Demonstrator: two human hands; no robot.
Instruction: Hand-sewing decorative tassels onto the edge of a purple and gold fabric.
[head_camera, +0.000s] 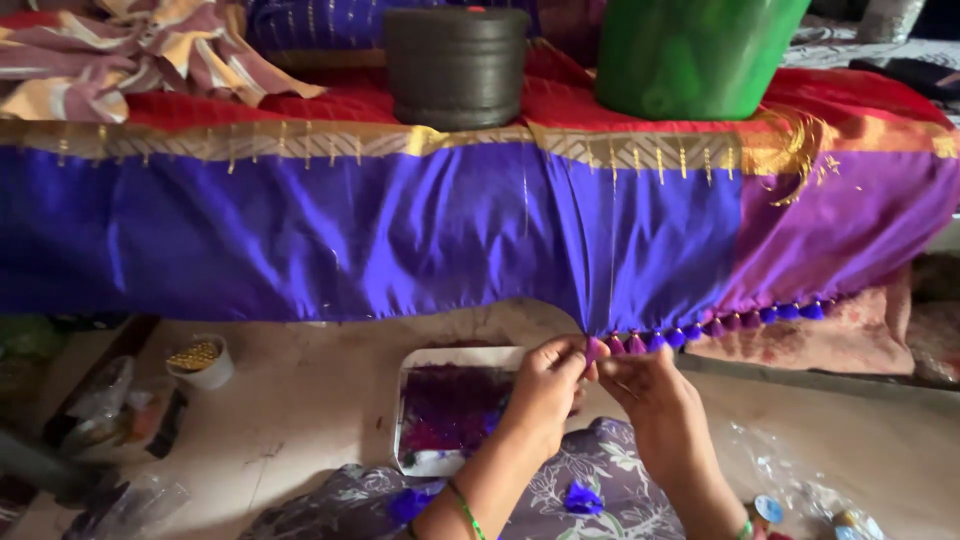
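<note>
Head view: your left hand (545, 385) and right hand (650, 385) meet at the hanging lower edge of the purple cloth (350, 230). Both pinch shut on a small purple tassel (596, 348), which sits between your fingertips, first in a row of tassels (720, 322) along the hem. Just below your left hand lies a white tray (412, 400) of purple thread.

Two hands, the left hand (545, 385) and the right hand (645, 385), meet at the hem of one purple sari (330, 235). Along that hem hang about ten small tassels (700, 328). On top of the sari stand one dark grey round weight (456, 65) and one green bucket (695, 55). Below the sari lie one white tray (412, 420) and one small cup of gold beads (200, 362).
</note>
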